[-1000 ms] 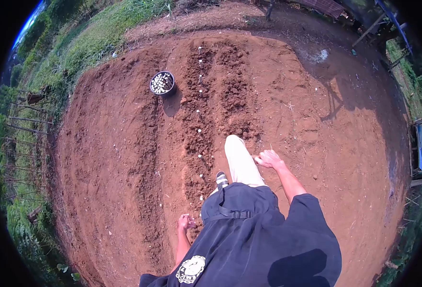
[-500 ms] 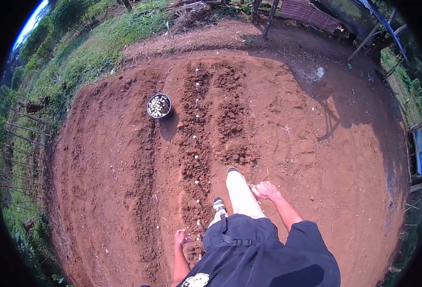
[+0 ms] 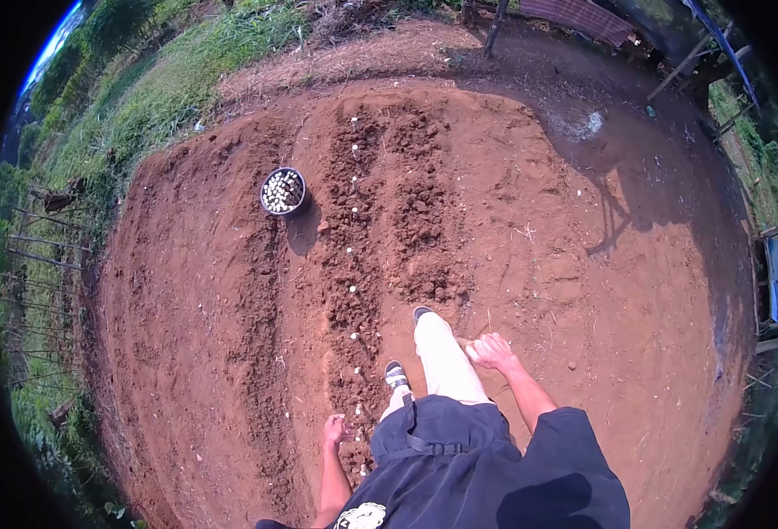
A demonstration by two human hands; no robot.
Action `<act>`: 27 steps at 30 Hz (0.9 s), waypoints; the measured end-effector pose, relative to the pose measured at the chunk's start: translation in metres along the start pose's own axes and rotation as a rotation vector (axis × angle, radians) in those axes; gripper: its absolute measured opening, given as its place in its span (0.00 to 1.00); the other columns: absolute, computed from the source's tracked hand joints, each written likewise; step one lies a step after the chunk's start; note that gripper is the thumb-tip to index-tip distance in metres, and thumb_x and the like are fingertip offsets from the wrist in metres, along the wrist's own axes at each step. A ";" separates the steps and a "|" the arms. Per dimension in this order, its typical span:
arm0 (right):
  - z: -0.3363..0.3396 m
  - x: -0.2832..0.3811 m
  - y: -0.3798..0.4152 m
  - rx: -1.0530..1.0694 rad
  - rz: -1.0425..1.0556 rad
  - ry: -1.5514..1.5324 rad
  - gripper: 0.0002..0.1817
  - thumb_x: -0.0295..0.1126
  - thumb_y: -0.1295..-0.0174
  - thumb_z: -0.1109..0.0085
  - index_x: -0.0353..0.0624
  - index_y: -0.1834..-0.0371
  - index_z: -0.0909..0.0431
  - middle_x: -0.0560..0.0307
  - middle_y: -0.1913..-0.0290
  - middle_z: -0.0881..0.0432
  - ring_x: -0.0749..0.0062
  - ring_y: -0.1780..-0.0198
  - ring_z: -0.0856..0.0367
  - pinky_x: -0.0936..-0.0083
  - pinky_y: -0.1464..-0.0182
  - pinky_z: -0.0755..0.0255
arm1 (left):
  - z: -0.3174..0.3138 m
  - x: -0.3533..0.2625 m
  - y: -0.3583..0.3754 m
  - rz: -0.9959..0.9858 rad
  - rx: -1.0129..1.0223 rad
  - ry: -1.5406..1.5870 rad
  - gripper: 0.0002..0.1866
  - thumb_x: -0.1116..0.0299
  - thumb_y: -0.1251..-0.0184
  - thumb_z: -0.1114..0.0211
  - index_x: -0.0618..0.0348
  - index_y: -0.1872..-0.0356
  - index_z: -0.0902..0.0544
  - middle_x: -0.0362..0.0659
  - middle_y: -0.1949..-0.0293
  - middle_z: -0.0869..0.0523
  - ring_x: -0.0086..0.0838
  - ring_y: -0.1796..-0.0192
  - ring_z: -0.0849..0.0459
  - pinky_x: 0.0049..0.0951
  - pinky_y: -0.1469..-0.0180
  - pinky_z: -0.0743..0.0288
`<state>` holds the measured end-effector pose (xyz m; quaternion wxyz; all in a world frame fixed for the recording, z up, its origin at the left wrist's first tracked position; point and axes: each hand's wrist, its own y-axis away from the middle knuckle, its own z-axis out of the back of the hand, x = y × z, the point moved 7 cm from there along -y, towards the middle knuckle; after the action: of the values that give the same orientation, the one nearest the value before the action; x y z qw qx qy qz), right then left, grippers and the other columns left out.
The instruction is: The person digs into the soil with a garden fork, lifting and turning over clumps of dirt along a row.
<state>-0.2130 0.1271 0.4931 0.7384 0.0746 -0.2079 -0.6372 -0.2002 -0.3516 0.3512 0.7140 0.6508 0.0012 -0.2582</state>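
Two bare hands, one bucket (image 3: pixel 288 212) and one row (image 3: pixel 353 289), read from left to right as I stand by the plot. The bucket sits on the soil (image 3: pixel 256 353) to the left of the row, holding many short pale pieces (image 3: pixel 281 189); so loaded, it is probably heavy and best taken by opposite sides of the rim, no handle being discernible. Next, the left hand (image 3: pixel 334 429) hangs near the row's near end, fingers loosely curled; I cannot tell whether it pinches anything. Along the broken soil runs the row of pale pieces, spaced apart. Each looks light and stiff, and should suit a thumb-and-finger hold about its middle. At right, the right hand (image 3: pixel 490 351) is beside the leg (image 3: pixel 446 361), fingers bent inward; a brownish stub shows at them, but a grip cannot be confirmed. Compared with one second earlier, the bucket appears lower in view, the left hand is similarly curled, and the toe of the right shoe (image 3: pixel 420 312) now shows beyond the knee.
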 end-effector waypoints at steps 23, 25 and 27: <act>-0.084 -0.046 -0.034 -0.025 -0.015 0.044 0.11 0.38 0.43 0.55 0.47 0.76 0.25 0.52 0.73 0.20 0.57 0.67 0.20 0.59 0.67 0.30 | -0.007 0.043 0.055 -0.075 -0.129 0.023 0.13 0.64 0.34 0.51 0.53 0.50 0.30 0.46 0.64 0.18 0.31 0.72 0.17 0.31 0.70 0.21; -0.089 -0.046 -0.033 -0.077 0.025 0.083 0.10 0.38 0.43 0.55 0.47 0.75 0.25 0.54 0.73 0.20 0.57 0.67 0.20 0.59 0.67 0.29 | 0.012 0.067 0.072 -0.052 -0.163 0.022 0.13 0.65 0.34 0.51 0.53 0.50 0.30 0.46 0.64 0.18 0.32 0.72 0.17 0.32 0.70 0.21; -0.097 -0.052 -0.035 -0.083 -0.037 0.080 0.10 0.38 0.43 0.53 0.47 0.73 0.25 0.53 0.72 0.20 0.58 0.65 0.20 0.59 0.66 0.29 | 0.029 0.093 0.087 0.003 -0.201 0.027 0.13 0.65 0.34 0.51 0.54 0.51 0.31 0.47 0.65 0.17 0.34 0.72 0.17 0.34 0.69 0.21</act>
<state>-0.2115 0.1566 0.3812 0.7365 0.0733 -0.1503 -0.6554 -0.0972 -0.4114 0.4055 0.7759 0.5794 0.0356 -0.2471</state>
